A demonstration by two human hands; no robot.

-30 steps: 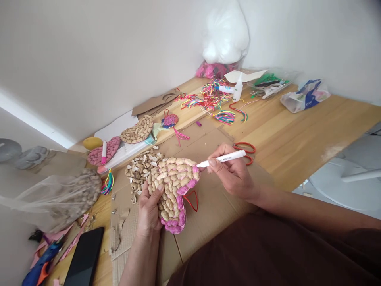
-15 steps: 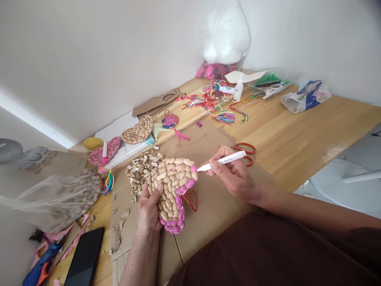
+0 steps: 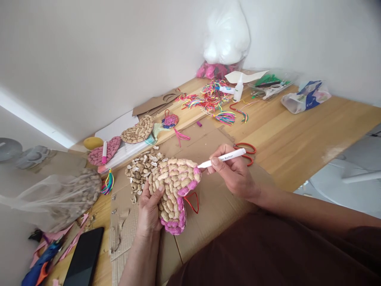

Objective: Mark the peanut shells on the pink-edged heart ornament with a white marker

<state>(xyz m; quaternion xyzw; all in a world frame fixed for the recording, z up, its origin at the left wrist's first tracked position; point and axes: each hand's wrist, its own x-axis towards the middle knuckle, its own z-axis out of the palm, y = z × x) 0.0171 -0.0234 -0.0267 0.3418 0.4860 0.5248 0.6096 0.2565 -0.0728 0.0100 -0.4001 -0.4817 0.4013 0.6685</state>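
My left hand (image 3: 151, 208) grips a heart-shaped peanut-shell craft (image 3: 174, 178) by its left edge, thumb on top. Pink-purple colour covers the shells along its right and lower border; the middle is bare tan. A red cord loop (image 3: 193, 202) sticks out from its notch. Between the thumb and fingers of my right hand (image 3: 235, 172) is a white paint marker (image 3: 228, 155), its tip at the upper right rim of the craft. Loose peanut shells (image 3: 141, 171) lie in a heap behind the craft, on a cardboard sheet (image 3: 205, 238).
Red-handled scissors (image 3: 251, 149) lie just beyond my right hand. At the left are a black phone (image 3: 85, 256) and a bag of peanuts (image 3: 86, 192). Further back are a pink shell heart (image 3: 111, 150), a plain one (image 3: 137, 130), coloured yarn (image 3: 212, 95) and a glue bottle (image 3: 238, 89).
The craft has shifted and turned slightly to the right in my left hand. The marker has rolled a little in my right hand, its tip still at the rim.
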